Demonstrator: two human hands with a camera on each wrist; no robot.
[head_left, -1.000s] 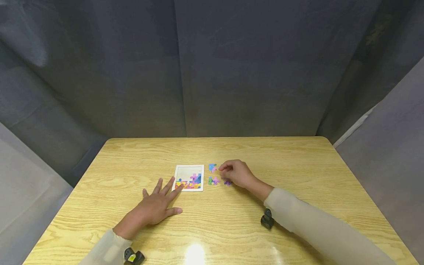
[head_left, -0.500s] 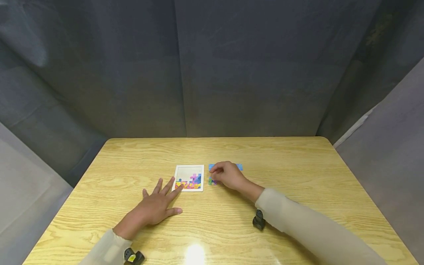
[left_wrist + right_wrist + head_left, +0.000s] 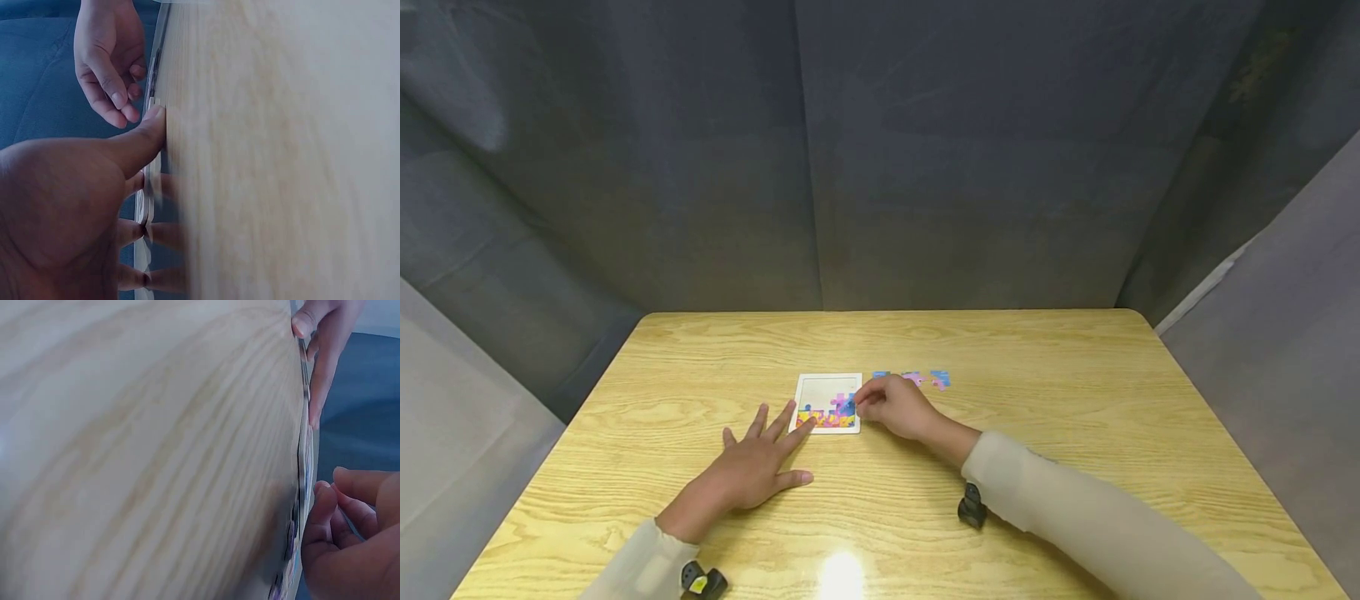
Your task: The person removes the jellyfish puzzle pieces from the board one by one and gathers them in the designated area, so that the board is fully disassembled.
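A white-rimmed jigsaw tray (image 3: 827, 377) lies on the table, its lower part filled with bright yellow, pink and blue pieces. My left hand (image 3: 752, 471) lies spread, its fingertips on the tray's left and lower edge. At the tray's right edge is my right hand (image 3: 895, 407), thumb and fingertips pinched together on a puzzle piece that is mostly hidden by the fingers. The right wrist view shows the same pinched right hand (image 3: 350, 519) just above the tray. Several loose puzzle pieces (image 3: 940, 379) lie behind the right hand, partly covered by it.
The wooden table (image 3: 1037, 375) has its far edge against a dark curtain (image 3: 925, 167). Pale panels (image 3: 1285, 350) stand at both sides. Each wrist wears a small black camera (image 3: 972, 507).
My right hand has moved left from over the loose pieces to the tray's right edge, uncovering pieces at the back. The left hand and the tray have stayed still.
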